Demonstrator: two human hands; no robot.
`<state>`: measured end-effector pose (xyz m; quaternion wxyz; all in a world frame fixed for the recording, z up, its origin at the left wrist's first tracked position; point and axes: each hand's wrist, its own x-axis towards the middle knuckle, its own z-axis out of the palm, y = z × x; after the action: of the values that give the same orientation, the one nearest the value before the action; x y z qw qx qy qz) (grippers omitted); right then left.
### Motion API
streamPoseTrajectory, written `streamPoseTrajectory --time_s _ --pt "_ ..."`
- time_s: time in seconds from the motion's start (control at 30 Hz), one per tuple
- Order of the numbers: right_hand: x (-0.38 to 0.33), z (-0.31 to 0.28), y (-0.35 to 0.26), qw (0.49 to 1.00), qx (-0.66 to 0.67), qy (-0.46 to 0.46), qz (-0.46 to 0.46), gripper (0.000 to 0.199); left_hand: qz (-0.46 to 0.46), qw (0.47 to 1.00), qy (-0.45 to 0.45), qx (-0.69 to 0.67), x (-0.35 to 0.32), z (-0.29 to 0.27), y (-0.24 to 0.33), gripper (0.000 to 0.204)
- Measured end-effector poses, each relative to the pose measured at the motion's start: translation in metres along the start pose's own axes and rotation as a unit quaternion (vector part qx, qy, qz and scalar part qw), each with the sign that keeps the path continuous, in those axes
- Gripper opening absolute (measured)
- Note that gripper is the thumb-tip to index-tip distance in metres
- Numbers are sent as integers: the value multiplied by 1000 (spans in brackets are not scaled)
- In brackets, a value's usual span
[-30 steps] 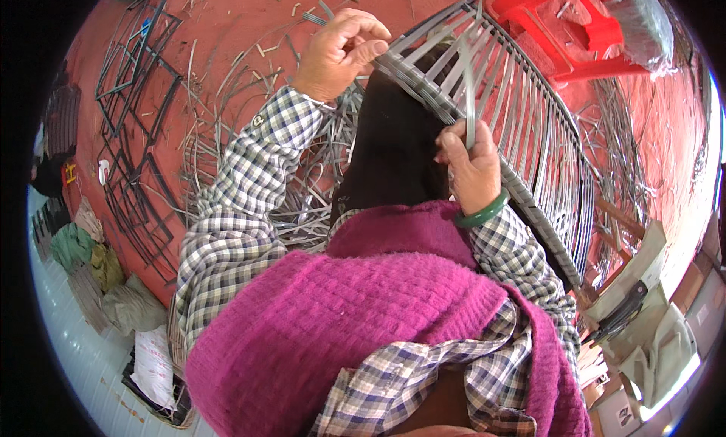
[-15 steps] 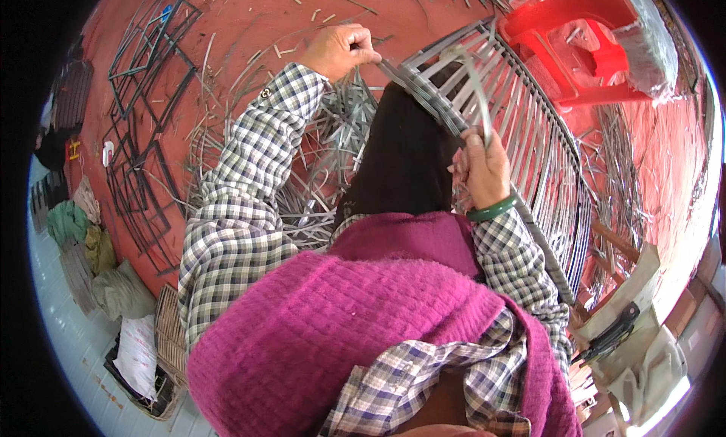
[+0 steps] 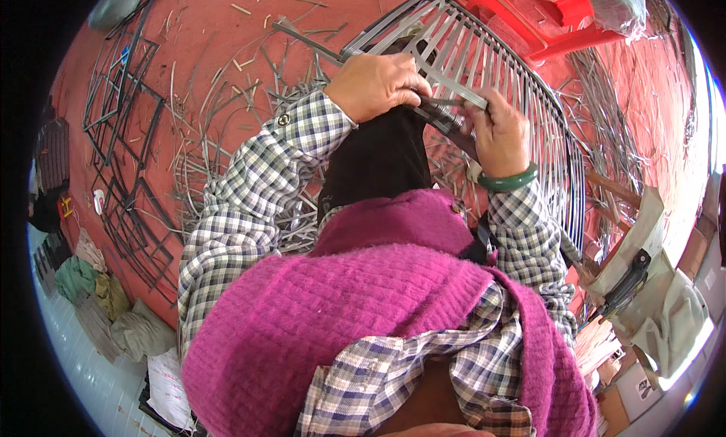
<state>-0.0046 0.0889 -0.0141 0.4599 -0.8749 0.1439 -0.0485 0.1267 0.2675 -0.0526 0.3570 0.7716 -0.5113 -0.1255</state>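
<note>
A slatted frame [image 3: 522, 82] of grey strips woven over dark rods rests across my lap, its near edge rail between my hands. At that rail, my left hand [image 3: 378, 85] is closed, thumb and fingers pinching what looks like a thin grey strip; the fingertips' hold is partly hidden. My right hand [image 3: 501, 134], with a green bangle on its wrist, is closed on a flat, pale grey strip [image 3: 452, 87]. This strip bends from the frame's upper edge down to my right thumb and finger.
Loose grey strips [image 3: 605, 127] lie right of the frame, and more litter the red floor. A red plastic stool [image 3: 529, 21] stands beyond. Bare dark frames [image 3: 121, 134] are piled at left. A black-handled tool [image 3: 624, 282] lies at right on pale cloth.
My left hand has come right and down toward the rail, closer to my right hand. My right hand has risen slightly, keeping the strip. The head view has shifted.
</note>
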Motion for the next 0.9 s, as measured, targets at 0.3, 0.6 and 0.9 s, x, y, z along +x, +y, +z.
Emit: streamPoseTrajectory --time_s 0.3,0.6,0.9 --pt "106 61 40 987 -123 -35 101 23 -192 981 6 -28 15 0 8 23" --pt "109 58 46 965 -191 -86 159 41 -141 985 10 103 17 11 3 20" --pt "47 20 13 910 325 -69 250 53 -126 992 -5 -17 12 4 -3 18"
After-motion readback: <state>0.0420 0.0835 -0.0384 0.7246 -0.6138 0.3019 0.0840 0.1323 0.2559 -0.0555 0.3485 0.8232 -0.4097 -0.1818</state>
